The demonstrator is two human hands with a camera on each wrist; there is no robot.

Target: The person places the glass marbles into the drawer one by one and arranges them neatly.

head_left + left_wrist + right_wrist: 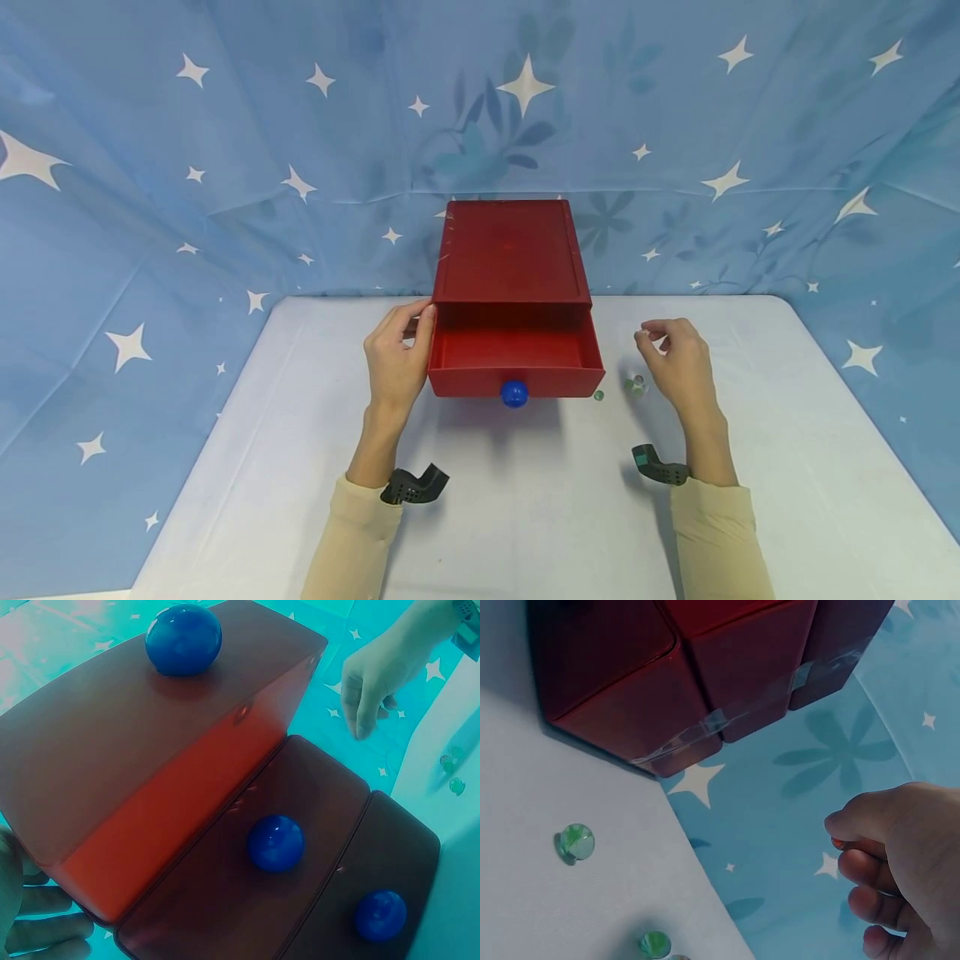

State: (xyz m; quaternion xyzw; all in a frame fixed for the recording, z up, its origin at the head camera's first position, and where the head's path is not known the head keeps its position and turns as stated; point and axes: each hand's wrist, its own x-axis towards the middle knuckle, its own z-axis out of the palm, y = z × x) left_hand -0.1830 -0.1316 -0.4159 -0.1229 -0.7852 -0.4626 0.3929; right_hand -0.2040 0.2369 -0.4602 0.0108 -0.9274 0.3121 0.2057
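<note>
A red drawer cabinet [510, 250] with blue round knobs stands on the white table, its top drawer [517, 382] pulled out and its visible inside bare. My left hand [397, 358] rests at the cabinet's left side, fingers fairly straight, fingertips against the side by the drawer. To the right of the cabinet, my right hand [681, 362] is raised, thumb and forefinger pinching a small marble [838, 843] with an orange tint, mostly hidden by the fingers. On the table below it lie clear green marbles, one [577, 841] closer to the cabinet and another [655, 944] farther out.
Two lower drawers are closed, with blue knobs such as the middle one [276, 844]. Clear tape [716, 720] runs across the cabinet's side. The white table [525, 517] ends at a blue star-patterned cloth [300, 125] behind and at the sides.
</note>
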